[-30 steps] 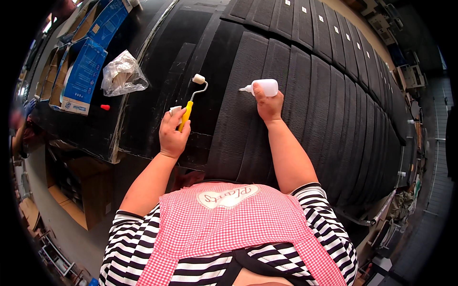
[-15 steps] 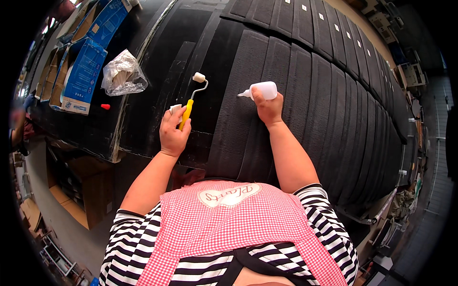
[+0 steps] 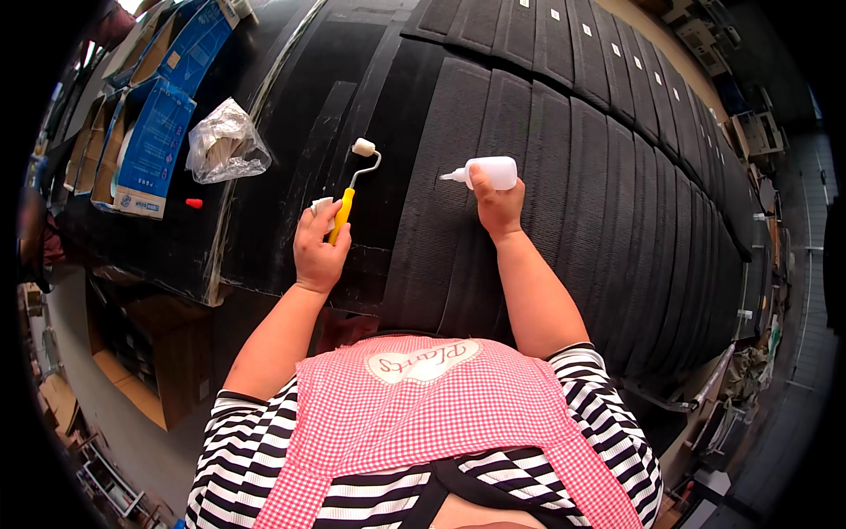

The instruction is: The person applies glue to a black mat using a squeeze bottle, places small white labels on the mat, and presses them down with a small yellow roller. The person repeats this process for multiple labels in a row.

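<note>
My left hand (image 3: pixel 319 249) is closed around the yellow handle of a small paint roller (image 3: pixel 343 212), whose white roller head points away from me. A small white piece (image 3: pixel 321 205), perhaps folded paper or cloth, is also tucked in its fingers. My right hand (image 3: pixel 500 204) grips a white squeeze bottle (image 3: pixel 495 173), tilted on its side with the nozzle pointing left. Beneath the bottle lies the nearest of several overlapping black ribbed fabric panels (image 3: pixel 449 132). The roller is over the dark table surface (image 3: pixel 291 207) left of the panels.
On the left stand blue-and-white cardboard boxes (image 3: pixel 152 150), with a clear plastic bag (image 3: pixel 226 145) of pale pieces beside them. A small red cap (image 3: pixel 194 204) lies near the bag. An open brown carton (image 3: pixel 172 357) sits below the table's left edge. A second row of black panels (image 3: pixel 564 44) lies farther back.
Both hands keep their holds and have hardly moved. The view has shifted very slightly, and the bottle lies a little more level.
</note>
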